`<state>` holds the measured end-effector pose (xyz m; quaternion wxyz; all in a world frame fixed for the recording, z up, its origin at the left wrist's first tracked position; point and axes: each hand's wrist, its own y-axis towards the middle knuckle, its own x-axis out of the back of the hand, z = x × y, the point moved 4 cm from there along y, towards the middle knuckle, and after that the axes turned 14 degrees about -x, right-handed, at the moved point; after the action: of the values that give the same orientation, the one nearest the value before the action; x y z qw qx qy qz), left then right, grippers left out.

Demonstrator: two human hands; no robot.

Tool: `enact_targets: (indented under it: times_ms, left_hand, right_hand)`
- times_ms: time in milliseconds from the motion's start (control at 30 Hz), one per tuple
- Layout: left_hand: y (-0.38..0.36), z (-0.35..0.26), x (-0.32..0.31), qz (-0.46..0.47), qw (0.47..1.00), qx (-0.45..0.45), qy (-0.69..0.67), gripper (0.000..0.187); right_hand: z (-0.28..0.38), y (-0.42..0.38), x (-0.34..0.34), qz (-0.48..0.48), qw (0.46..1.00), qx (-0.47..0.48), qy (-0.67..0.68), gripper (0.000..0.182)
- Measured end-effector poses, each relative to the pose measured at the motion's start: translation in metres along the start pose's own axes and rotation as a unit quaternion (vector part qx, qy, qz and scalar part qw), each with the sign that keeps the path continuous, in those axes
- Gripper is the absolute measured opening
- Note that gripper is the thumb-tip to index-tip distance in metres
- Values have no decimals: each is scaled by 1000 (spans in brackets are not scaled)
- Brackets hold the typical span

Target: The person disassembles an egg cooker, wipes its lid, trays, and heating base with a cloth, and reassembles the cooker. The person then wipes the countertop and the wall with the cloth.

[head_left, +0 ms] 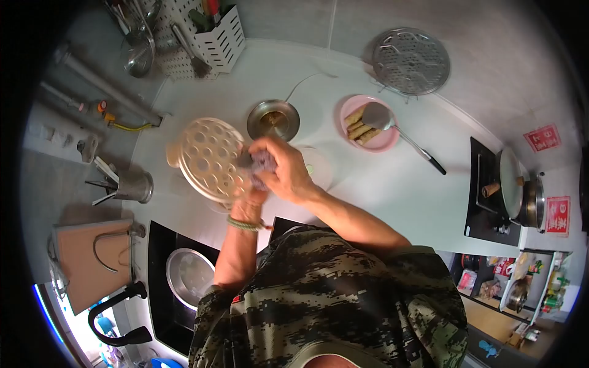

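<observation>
A round steamer tray [211,158] with many holes is tilted above the white counter, slightly blurred. My left hand [250,199] is under its right edge; its fingers are mostly hidden behind the tray and my other hand. My right hand [283,168] is closed on a greyish-purple cloth [262,165], pressed near the tray's right edge. Just beyond my hands stands a small metal bowl [273,121] with brownish contents and a thin handle or utensil beside it. A pale round plate or lid [319,175] lies partly hidden behind my right hand.
A pink plate [368,146] holds rolls under a spatula [377,115]. A metal rack [411,61] leans at the back wall. The stove [485,190] with a pan is at right. The black sink [161,276] holds a metal basin [189,277]; a utensil holder [136,186] lies left.
</observation>
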<state>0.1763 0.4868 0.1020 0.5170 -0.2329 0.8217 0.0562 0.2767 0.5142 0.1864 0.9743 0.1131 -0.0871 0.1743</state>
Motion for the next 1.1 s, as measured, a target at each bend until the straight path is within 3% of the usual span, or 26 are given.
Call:
enact_targets:
  times_ms: [33, 67, 100, 167, 233, 300, 333, 567, 700, 800, 900, 1000, 1100]
  left_hand:
    - [32, -13, 41, 51, 993, -75, 75, 26]
    - [43, -37, 29, 217, 974, 24, -59, 23]
    - [52, -60, 41, 92, 995, -33, 3, 19]
    - [73, -107, 53, -43, 979, -116, 164, 14]
    - [91, -134, 70, -101, 924, -170, 326, 17]
    - [105, -148, 99, -179, 885, -133, 408, 20]
    - [111, -151, 114, -174, 881, -118, 424, 20]
    - [134, -137, 153, -192, 864, -76, 460, 21]
    - [146, -136, 186, -173, 845, -53, 503, 25]
    - [156, -143, 225, -127, 770, -14, 625, 36]
    - [119, -155, 186, -76, 606, -39, 791, 54]
    - [69, -142, 191, -71, 666, -46, 741, 68]
    - [39, -132, 168, -35, 666, 17, 745, 75]
  right_hand:
    - [-2, -9, -1, 44, 999, -13, 29, 33]
    - [-9, -15, 4, 35, 997, -39, 61, 33]
    - [-20, -22, 11, 27, 993, -69, 93, 33]
    - [-57, -23, 38, -70, 994, -74, 30, 32]
    - [-78, -30, 59, -87, 970, -191, 121, 30]
    - [-77, -37, 63, -80, 934, -273, 215, 25]
    - [-71, -42, 64, -71, 930, -308, 190, 21]
    - [-81, -58, 43, -5, 963, -261, 72, 23]
    - [-75, -59, 40, -3, 956, -277, 100, 24]
    - [-80, -61, 42, -1, 952, -288, 107, 24]
    - [-73, -60, 43, -7, 955, -277, 104, 24]
    - [-73, -57, 43, 2, 948, -281, 147, 25]
    - [-79, -53, 38, 22, 935, -310, 173, 24]
